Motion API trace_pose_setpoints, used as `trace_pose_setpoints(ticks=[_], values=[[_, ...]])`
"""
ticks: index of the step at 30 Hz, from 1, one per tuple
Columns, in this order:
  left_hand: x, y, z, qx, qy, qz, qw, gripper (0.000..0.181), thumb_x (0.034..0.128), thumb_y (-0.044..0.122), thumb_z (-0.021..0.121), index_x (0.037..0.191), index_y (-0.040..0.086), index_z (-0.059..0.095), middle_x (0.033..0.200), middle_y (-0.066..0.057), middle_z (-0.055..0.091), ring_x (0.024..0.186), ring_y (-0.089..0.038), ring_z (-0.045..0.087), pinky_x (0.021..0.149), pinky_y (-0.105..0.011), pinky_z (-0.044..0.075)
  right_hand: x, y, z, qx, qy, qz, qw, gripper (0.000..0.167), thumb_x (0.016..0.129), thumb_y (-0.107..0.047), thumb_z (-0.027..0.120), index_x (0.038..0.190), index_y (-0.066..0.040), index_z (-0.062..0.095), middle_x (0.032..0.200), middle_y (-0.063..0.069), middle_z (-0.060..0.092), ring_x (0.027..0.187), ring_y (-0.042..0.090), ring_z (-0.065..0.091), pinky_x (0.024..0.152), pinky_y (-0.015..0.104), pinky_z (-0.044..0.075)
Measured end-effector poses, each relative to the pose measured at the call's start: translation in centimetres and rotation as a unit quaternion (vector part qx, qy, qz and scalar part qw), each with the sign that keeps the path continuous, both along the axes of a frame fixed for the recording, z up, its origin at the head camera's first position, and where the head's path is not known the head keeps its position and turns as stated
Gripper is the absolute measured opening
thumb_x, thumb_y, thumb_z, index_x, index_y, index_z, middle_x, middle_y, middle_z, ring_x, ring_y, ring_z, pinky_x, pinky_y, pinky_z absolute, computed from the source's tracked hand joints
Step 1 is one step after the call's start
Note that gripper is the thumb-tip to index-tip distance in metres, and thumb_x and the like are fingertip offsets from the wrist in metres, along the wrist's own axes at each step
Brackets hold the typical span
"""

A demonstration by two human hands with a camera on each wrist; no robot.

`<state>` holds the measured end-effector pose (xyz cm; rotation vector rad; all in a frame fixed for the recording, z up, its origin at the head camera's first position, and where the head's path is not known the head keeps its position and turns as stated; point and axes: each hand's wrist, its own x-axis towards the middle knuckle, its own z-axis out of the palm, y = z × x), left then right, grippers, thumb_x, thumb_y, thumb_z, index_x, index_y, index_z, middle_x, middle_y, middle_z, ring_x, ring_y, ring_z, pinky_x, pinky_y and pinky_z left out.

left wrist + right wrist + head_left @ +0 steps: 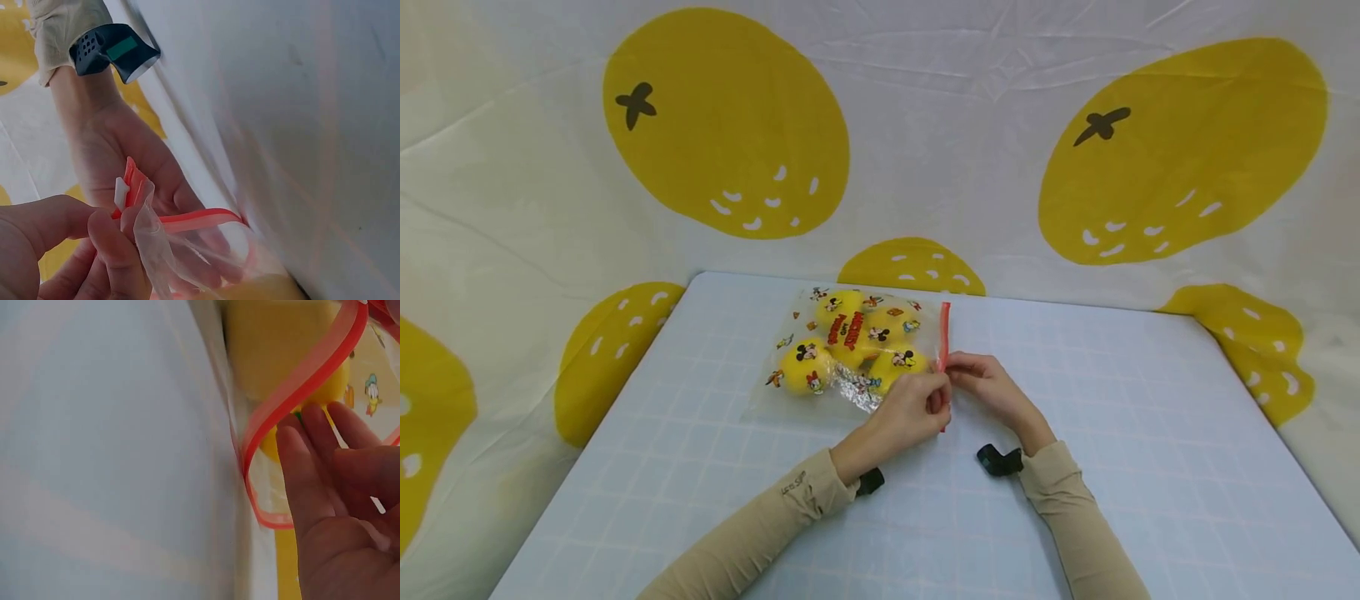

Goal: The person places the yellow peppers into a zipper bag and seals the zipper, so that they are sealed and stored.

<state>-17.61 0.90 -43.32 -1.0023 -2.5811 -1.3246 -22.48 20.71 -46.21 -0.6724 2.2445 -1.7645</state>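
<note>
A clear zip bag (820, 408) printed with cartoon figures lies on the table with several round yellow things (805, 367) inside. A red zip strip (945, 325) edges its right side. My left hand (906, 408) pinches the near end of that strip; in the left wrist view, a white slider (120, 194) shows beside the pinching fingers. The strip bows apart into a loop in the right wrist view, so the bag's mouth gapes there. My right hand (337, 494) is at this mouth, fingers extended and holding nothing; whether they touch the film I cannot tell.
A pale checked table (1150, 467) carries the bag near its back edge. Behind it hangs a white cloth (940, 167) with yellow fruit prints. Dark wrist cameras (1000, 460) sit at both beige cuffs.
</note>
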Motion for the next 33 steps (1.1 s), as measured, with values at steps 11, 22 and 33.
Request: trace_pose_setpoints(ticks=[11,22,33], values=[[0.0,0.0,0.0,0.004,0.005,0.002,1.0000,0.019,0.0807,-0.001,0.072,0.078,0.012,0.060,0.066,0.005,0.052,0.063,-0.008,0.048,0.055,-0.017,0.039,0.2,0.1,0.3,0.026,-0.035,0.008,0.9990,0.036,0.099,0.001,0.051,0.135,0.002,0.057,0.131,0.017,0.061,0.123,0.022,0.053,0.102,0.027,0.041],[0.0,0.0,0.2,0.003,-0.016,-0.005,0.9999,0.017,0.0817,-0.001,0.072,0.079,0.011,0.060,0.066,0.005,0.053,0.063,-0.008,0.048,0.055,-0.018,0.041,0.1,0.3,0.2,0.015,-0.049,0.026,0.9983,0.040,0.099,-0.002,0.052,0.139,-0.003,0.052,0.137,0.014,0.058,0.127,0.020,0.052,0.107,0.034,0.039],[-0.7,0.7,0.1,0.002,-0.033,-0.006,0.9994,0.016,0.0839,0.002,0.071,0.083,0.013,0.059,0.067,0.006,0.053,0.062,-0.007,0.049,0.055,-0.017,0.041,0.0,2.0,1.5,-0.025,-0.039,-0.040,0.9981,0.035,0.101,-0.002,0.047,0.135,0.002,0.053,0.134,0.020,0.057,0.120,0.037,0.058,0.097,0.030,0.048]])
